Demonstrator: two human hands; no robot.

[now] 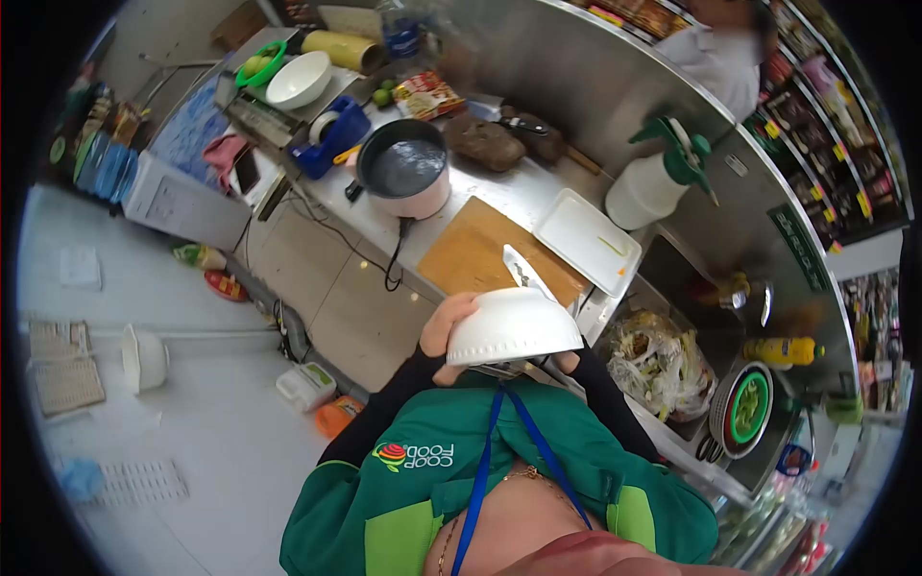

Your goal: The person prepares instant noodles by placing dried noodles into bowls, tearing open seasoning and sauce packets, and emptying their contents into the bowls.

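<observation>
A white bowl (pixel 516 324) with a beaded rim is held tilted in front of my chest, its outer side toward me. My left hand (pixel 449 331) is closed on its left edge, with the thumb and fingers on the rim. At the right edge my right hand (pixel 569 362) grips it too, mostly hidden behind the bowl. The bowl's inside is out of view. Just beyond it, a white slotted tool (pixel 526 273) shows over a wooden cutting board (pixel 475 245); its lower end is hidden by the bowl.
A pot of liquid (pixel 403 168), a white tray (pixel 588 240) and a spray bottle (pixel 653 182) stand on the metal counter. To the right, the sink area holds a bag of vegetable scraps (pixel 663 360) and a colander (pixel 744 408). A person (pixel 715 58) is beyond the partition.
</observation>
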